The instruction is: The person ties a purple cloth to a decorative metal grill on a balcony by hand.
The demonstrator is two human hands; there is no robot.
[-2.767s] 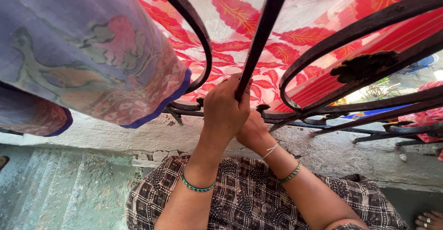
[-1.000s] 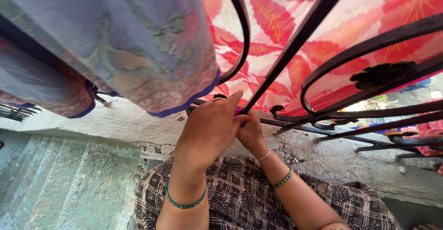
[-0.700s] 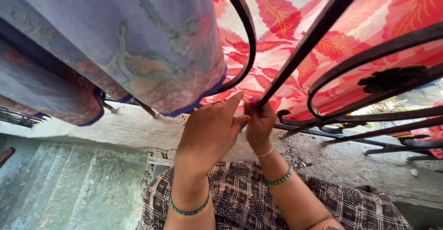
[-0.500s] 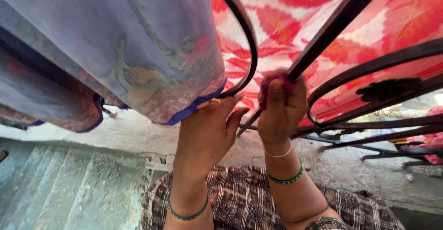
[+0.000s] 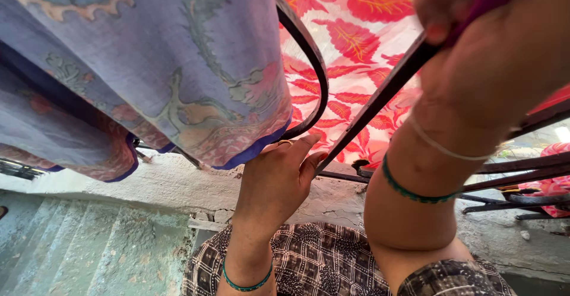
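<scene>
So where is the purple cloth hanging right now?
The purple cloth drapes over the black railing, upper left of the head view, just above the left hand.

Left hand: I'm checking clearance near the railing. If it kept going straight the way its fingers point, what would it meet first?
The left hand points up and to the right, fingertips almost at the black slanted railing bar. That bar would likely come first, with the red leaf-print cloth behind it, though depth is unclear.

black iron railing [image 5: 309, 64] with lavender cloth [image 5: 148, 64] and red floral cloth [image 5: 350, 40] draped over
</scene>
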